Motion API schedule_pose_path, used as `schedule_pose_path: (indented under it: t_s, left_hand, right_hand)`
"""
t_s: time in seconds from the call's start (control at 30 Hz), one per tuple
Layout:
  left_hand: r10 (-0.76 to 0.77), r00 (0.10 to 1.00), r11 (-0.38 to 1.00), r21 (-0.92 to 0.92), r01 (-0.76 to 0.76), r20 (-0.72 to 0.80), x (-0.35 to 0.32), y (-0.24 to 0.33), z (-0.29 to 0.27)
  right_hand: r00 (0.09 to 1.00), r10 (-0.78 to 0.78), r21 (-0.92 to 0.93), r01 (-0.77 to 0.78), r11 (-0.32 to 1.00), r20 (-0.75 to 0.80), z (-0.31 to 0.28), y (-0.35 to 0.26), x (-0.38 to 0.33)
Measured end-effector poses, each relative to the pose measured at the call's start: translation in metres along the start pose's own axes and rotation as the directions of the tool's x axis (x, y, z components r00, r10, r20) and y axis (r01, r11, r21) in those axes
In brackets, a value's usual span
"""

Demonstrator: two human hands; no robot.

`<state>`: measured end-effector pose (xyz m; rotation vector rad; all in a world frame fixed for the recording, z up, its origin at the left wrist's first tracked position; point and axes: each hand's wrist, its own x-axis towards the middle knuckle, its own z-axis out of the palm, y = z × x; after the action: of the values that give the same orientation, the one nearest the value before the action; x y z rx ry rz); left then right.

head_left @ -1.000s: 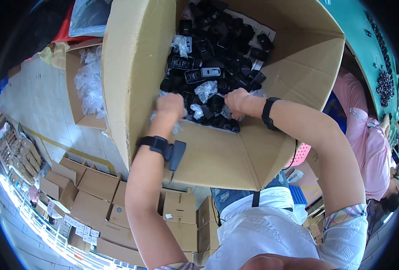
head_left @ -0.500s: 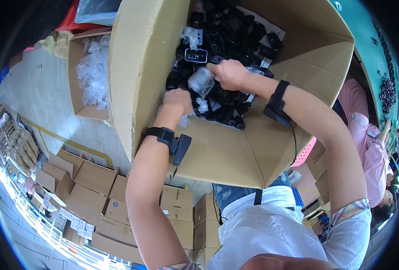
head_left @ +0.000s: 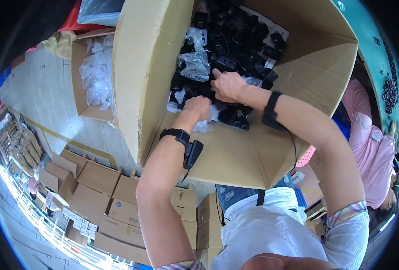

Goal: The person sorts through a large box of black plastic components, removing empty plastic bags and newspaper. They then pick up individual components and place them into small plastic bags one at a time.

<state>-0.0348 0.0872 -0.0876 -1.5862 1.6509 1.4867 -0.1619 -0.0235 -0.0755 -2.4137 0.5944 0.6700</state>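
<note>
Head view: sorting in large carton

Smaller box of clear bags (head_left: 96,76), far left. Large cardboard carton (head_left: 145,81) holds black parts (head_left: 235,31). Left hand (head_left: 198,108) closed on clear bag (head_left: 204,126); right hand (head_left: 226,85) curled among parts, grip contents indistinct. Likely step: picking bagged pieces; lifting clear follows.

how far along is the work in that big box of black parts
Done: a smaller carton on the left holds loose clear bags. In hand: both the left hand and right hand are digging among the black parts in the big cardboard box. Left: a deep pile remains.
</note>
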Motion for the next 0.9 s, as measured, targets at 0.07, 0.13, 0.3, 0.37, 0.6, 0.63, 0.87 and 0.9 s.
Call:
schedule_pose_path:
  t_s: [0.07, 0.13, 0.3, 0.37, 0.6, 0.63, 0.87, 0.9]
  left_hand:
    - [-0.154, 0.987, 0.988, 0.035, 0.152, 0.049, -0.010, 0.011, -0.036]
    - [-0.300, 0.949, 0.953, 0.082, 0.293, 0.093, -0.017, 0.011, -0.057]
    - [-0.593, 0.776, 0.804, -0.103, 0.586, -0.214, 0.006, -0.029, -0.021]
    - [-0.536, 0.809, 0.843, -0.104, 0.528, -0.241, 0.018, -0.017, -0.018]
    - [-0.474, 0.862, 0.880, -0.077, 0.468, -0.182, 0.003, -0.031, -0.028]
    - [-0.490, 0.854, 0.871, -0.088, 0.483, -0.174, 0.004, -0.033, -0.029]
    - [-0.500, 0.835, 0.866, -0.123, 0.485, -0.227, 0.014, -0.019, -0.012]
    - [-0.504, 0.832, 0.862, -0.190, 0.469, -0.233, 0.016, -0.018, -0.015]
  right_hand:
    - [0.948, -0.238, 0.053, 0.254, 0.966, -0.211, -0.021, 0.012, -0.010]
    - [0.913, -0.270, 0.042, 0.296, 0.954, -0.307, -0.037, 0.013, -0.011]
    - [0.867, -0.212, -0.006, 0.235, 0.972, -0.451, -0.020, -0.008, 0.041]
    - [0.879, -0.132, -0.029, 0.134, 0.991, -0.459, -0.014, 0.012, 0.049]
    - [0.900, 0.172, 0.507, 0.061, 0.860, -0.400, -0.059, 0.030, 0.050]
    - [0.900, 0.163, 0.503, 0.070, 0.862, -0.404, -0.065, 0.031, 0.055]
    - [0.931, 0.306, 0.256, -0.252, 0.933, -0.199, -0.052, 0.041, 0.086]
    - [0.896, 0.290, 0.251, -0.211, 0.945, -0.336, -0.044, 0.043, 0.087]
